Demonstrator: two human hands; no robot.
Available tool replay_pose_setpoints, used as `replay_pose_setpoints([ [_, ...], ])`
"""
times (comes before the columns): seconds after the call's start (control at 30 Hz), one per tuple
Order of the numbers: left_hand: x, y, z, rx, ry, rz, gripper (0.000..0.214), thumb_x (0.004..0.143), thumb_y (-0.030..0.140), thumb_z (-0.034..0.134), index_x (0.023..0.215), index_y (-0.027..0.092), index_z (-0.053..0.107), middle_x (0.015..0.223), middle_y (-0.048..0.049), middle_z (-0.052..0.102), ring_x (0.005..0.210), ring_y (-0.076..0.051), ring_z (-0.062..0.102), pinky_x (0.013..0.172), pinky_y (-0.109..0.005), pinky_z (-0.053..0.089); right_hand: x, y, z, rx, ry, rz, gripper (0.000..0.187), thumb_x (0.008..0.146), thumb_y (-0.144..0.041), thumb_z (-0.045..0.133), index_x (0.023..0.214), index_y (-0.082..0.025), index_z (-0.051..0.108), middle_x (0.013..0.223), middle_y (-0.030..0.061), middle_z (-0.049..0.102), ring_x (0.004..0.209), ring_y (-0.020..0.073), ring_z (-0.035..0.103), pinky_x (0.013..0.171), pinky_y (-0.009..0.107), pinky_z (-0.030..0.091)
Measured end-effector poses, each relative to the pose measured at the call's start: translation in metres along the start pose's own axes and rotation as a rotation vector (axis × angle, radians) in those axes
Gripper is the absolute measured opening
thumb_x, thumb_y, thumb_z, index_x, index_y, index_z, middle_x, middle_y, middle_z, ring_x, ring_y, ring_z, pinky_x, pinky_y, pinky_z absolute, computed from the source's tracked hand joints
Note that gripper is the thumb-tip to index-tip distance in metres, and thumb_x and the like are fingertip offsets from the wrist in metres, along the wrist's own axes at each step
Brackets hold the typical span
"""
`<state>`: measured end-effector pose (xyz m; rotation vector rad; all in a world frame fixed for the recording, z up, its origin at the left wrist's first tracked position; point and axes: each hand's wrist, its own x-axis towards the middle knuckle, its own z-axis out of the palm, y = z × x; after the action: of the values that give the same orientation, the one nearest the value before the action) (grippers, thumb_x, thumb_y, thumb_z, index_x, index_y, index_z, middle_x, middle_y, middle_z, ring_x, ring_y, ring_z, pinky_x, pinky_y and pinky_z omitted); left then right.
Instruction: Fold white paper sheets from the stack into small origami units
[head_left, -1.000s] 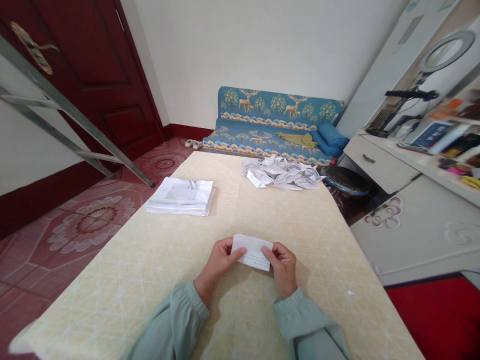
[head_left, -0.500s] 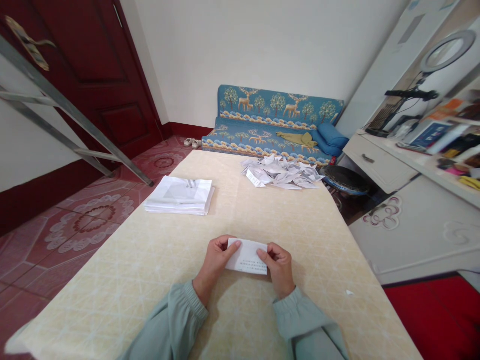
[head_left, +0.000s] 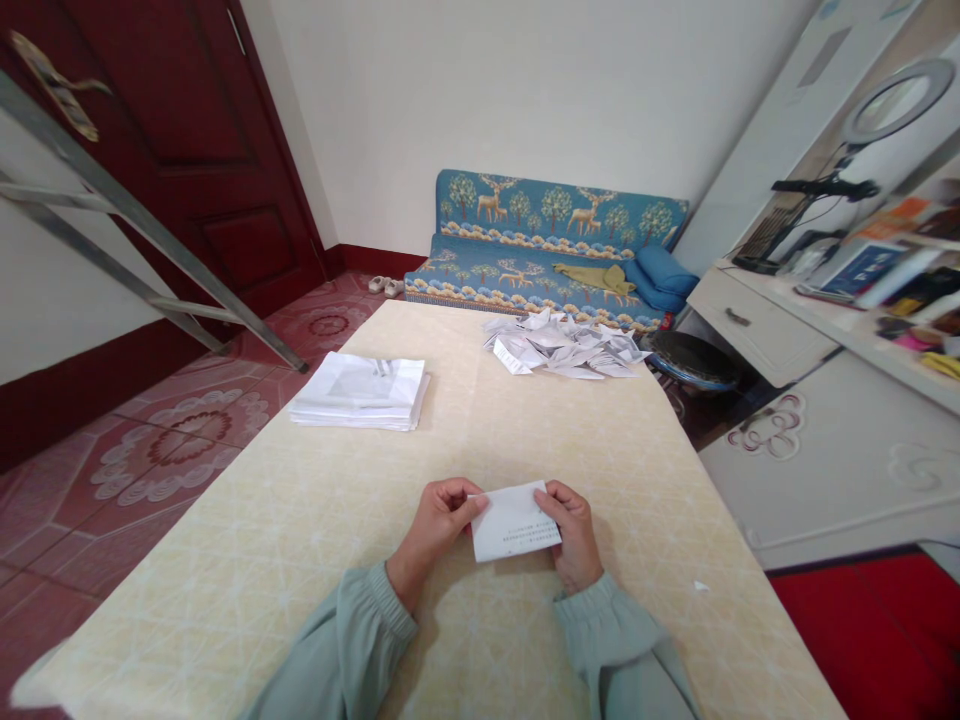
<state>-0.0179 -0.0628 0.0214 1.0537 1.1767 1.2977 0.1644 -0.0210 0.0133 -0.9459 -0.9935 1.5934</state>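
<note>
Head view: left hand (head_left: 441,520) and right hand (head_left: 576,535) are pinching the paper (head_left: 512,530) by opposite ends between fingers (head_left: 473,506) over the worktop (head_left: 465,445), apparently keeping it flat, while stacked sheets (head_left: 360,395) and loose papers (head_left: 566,347) are lying beyond.

Soft, even light; faint shadows on tablecloth (head_left: 480,440); edges stretched; print on paper (head_left: 512,524) blurred.

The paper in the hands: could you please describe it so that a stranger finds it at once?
On the cream table, look between the left hand and the right hand. The small white paper there shows printed lines. Unlike the stack and the loose pile beyond, it is held.
</note>
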Motion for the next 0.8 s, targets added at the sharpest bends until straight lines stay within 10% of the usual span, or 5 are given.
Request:
replay_pose_setpoints([
  [0.37, -0.004, -0.001, -0.004, 0.018, -0.343, -0.045, 0.033, 0.074, 0.041, 0.067, 0.067, 0.011, 0.055, 0.052, 0.0025, 0.049, 0.043, -0.005, 0.040, 0.041, -0.016, 0.026, -0.004, -0.007, -0.002, 0.007, -0.025, 0.046, 0.028, 0.073, -0.033, 0.068, 0.055, -0.016, 0.054, 0.047, -0.0030, 0.044, 0.045, 0.0093, 0.037, 0.045, 0.025, 0.023],
  [0.57, 0.002, -0.006, -0.002, -0.015, -0.009, 0.017, 0.035, 0.074, 0.044, 0.066, 0.065, 0.013, 0.052, 0.047, 0.0046, 0.048, 0.038, -0.005, 0.041, 0.039, -0.016, 0.027, 0.002, -0.002, 0.004, -0.047, 0.003, -0.106, 0.045, 0.087, -0.052, 0.044, 0.070, -0.016, 0.064, 0.057, 0.0019, 0.057, 0.051, 0.0119, 0.045, 0.048, 0.025, 0.034],
  [0.8, 0.005, -0.009, 0.000, 0.002, 0.040, 0.032, 0.032, 0.075, 0.042, 0.065, 0.067, 0.013, 0.053, 0.049, 0.0037, 0.051, 0.039, -0.005, 0.043, 0.039, -0.016, 0.031, 0.001, 0.005, 0.009, -0.313, -0.105, -0.065, 0.027, 0.067, -0.040, 0.072, 0.078, -0.016, 0.066, 0.066, 0.0026, 0.065, 0.052, 0.0120, 0.049, 0.047, 0.023, 0.036],
])
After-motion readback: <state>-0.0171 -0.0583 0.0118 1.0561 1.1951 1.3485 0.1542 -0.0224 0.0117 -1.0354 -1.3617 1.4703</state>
